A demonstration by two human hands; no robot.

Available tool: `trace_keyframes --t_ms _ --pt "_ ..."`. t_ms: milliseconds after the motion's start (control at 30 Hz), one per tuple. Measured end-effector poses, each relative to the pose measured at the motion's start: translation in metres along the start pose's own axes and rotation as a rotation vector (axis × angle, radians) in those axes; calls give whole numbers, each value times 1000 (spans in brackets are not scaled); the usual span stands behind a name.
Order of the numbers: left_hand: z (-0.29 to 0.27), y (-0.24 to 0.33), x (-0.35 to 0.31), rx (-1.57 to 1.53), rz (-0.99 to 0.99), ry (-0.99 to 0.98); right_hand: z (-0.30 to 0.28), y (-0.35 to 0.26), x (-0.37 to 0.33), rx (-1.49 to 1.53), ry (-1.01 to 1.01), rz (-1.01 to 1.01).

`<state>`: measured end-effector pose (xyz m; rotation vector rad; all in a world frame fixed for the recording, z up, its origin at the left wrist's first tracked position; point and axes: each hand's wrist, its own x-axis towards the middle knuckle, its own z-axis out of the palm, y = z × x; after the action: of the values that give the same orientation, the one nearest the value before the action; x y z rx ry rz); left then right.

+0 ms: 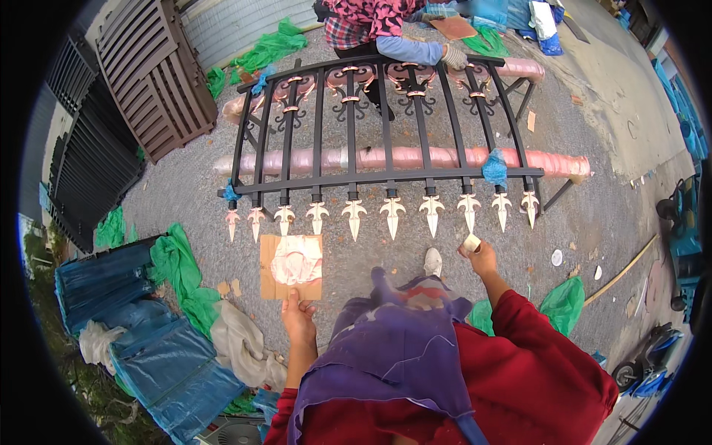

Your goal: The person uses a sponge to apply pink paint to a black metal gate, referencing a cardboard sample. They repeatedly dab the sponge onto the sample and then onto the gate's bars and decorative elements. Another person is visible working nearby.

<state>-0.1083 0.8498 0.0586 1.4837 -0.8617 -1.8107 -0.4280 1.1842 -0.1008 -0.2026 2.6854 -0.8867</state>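
My left hand (pixel 298 317) grips the bottom edge of a square cardboard piece (pixel 291 267) smeared with pale paint. My right hand (pixel 482 258) pinches a small pale sponge-like pad (pixel 471 242) just below the fence's spear tips. The black metal fence panel (pixel 386 133) lies flat across pink-wrapped trestle bars (pixel 415 158), its cream and copper spear tips (pixel 392 211) pointing toward me. I wear a purple apron (pixel 400 348) over red sleeves.
Another person (pixel 386 33) in a patterned top stands at the fence's far side, a gloved hand (pixel 454 56) on its top rail. Brown slatted panels (pixel 152 74) lean at left. Green bags (pixel 178 271), blue sheeting (pixel 141 348) and a motor scooter (pixel 645 363) lie around on gravel.
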Motion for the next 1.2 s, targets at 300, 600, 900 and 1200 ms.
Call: trace_keyframes --t_ms 300,600,900,1200 --pt "-51 -7 6 -145 -20 67 -14 -21 -18 -154 -87 -127" --pt "-58 -18 17 -195 -33 79 -13 26 -26 -247 -154 -99" --pt "-60 -25 22 -199 -25 103 -12 11 -45 -229 -155 -51" --pt "-21 6 3 -59 126 -89 -3 -144 -50 646 -342 -25"
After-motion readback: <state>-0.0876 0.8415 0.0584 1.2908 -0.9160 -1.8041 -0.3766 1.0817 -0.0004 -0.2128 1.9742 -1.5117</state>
